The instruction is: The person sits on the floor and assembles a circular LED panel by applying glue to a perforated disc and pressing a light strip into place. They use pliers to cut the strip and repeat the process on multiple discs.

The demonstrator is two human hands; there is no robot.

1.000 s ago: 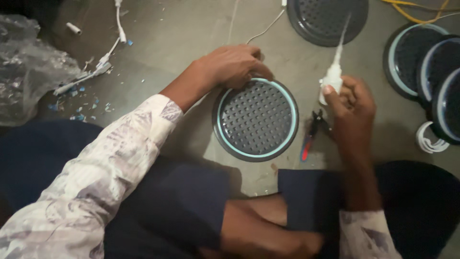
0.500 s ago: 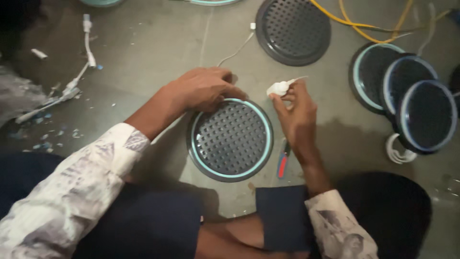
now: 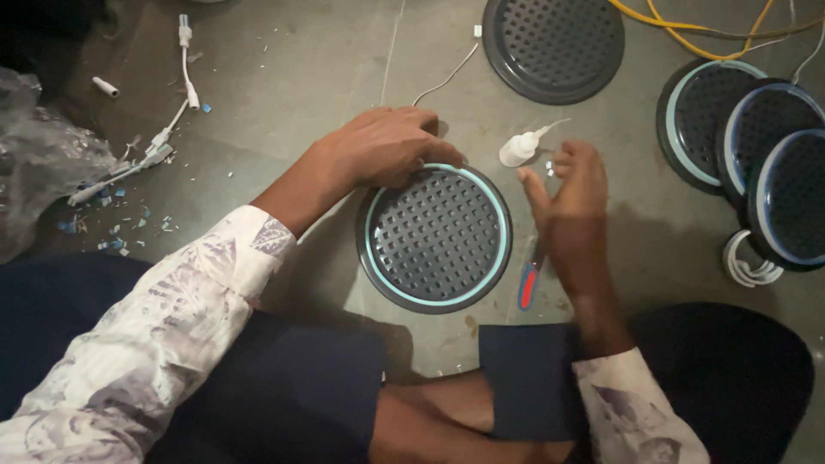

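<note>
We see our left hand [image 3: 391,146] resting flat on the far rim of a round perforated disc with a teal ring [image 3: 435,237], which lies on the floor between our knees; its grip looks loosely curled over the rim, fingertips hidden. Our right hand [image 3: 569,202] hovers open, holding nothing, just beside a small white squeeze bottle [image 3: 522,149] lying on the floor. A red-handled tool [image 3: 528,288] is partly hidden under that wrist. 3 stacked discs [image 3: 756,155] are cut off at the right edge.
</note>
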